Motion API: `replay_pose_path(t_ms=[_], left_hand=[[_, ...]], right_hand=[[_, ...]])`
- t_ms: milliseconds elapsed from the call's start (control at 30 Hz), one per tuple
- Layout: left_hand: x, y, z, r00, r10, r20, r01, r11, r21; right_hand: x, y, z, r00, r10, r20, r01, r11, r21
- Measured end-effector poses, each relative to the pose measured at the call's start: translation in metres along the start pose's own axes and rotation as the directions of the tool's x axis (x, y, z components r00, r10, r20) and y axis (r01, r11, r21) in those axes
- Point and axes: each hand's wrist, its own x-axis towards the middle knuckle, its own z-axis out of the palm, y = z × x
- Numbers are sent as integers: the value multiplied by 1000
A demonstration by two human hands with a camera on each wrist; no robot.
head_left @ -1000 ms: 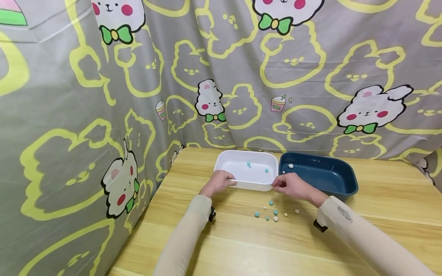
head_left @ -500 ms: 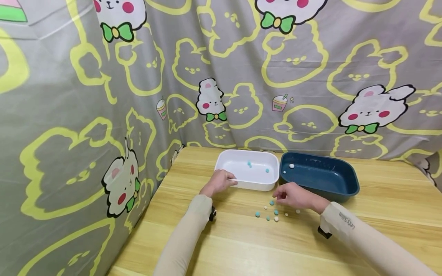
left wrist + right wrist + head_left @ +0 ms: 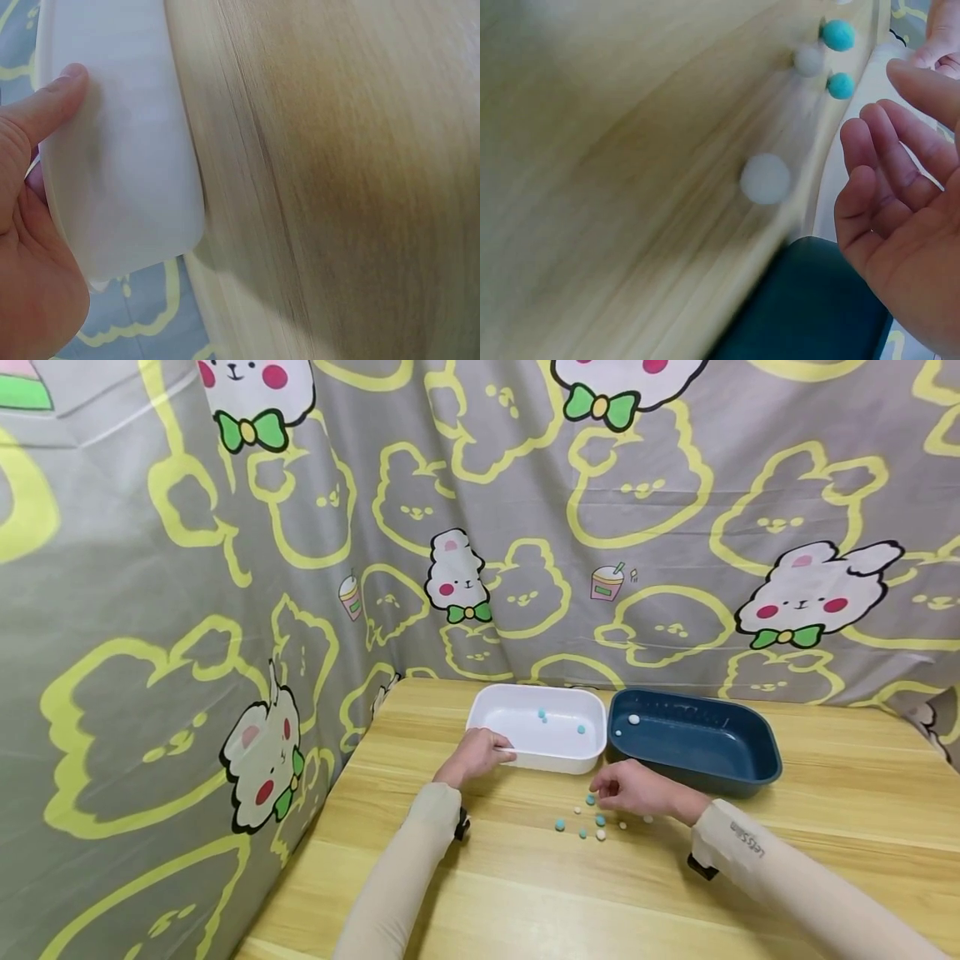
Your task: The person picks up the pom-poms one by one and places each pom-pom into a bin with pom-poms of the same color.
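My left hand (image 3: 477, 755) grips the near rim of a white plastic tub (image 3: 558, 763), thumb on its outer wall in the left wrist view. Inside the tub lie several small teal balls (image 3: 581, 729). My right hand (image 3: 637, 787) hovers at the far side of a loose group of teal and white balls on the table, its fingertips close to a teal ball (image 3: 590, 800). In the right wrist view its fingers (image 3: 901, 180) are loosely bent with nothing between them. A white ball (image 3: 766, 178) and teal balls (image 3: 838, 34) lie beyond the fingertips.
A dark blue tub (image 3: 705, 770) stands right beside the white one, with a white ball (image 3: 633, 719) and a smaller one inside. Both tubs are on a wood-grain table (image 3: 525, 893). A patterned grey curtain (image 3: 525, 510) hangs behind and at the left.
My right hand has left the white tub's front right corner and come nearer to me, over to the loose balls. The left hand stays on the rim.
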Motion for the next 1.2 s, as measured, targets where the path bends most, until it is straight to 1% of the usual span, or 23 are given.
replay_pose_path(t_ms=[300,433,500,667,800,1100,1200], left_hand=[[-2,0,2,1000,-10,-3,10,1000,-4],[-2,1,3,1000,-9,7,9,1000,2],[-2,1,3,1000,-13,10,13,1000,2],[-2,0,1,1000,-28,5,28,1000,-14],[-2,2,-1,1000,-27,10,27,1000,-12],[0,2,-2,1000,-19,8,19,1000,-8],[0,2,-2,1000,-18,10,18,1000,-3]], right_hand=[[-1,4,6,1000,9,-1,-9,1000,9],[-2,8,9,1000,4,-3,-3,1000,20],[-2,10,10,1000,11,-3,-11,1000,22],[3,13,10,998,65,3,-65,998,17],[7,12,8,997,81,9,-81,997,21],[13,7,7,996,84,25,-85,996,30],[15,5,7,997,75,31,-75,997,20]])
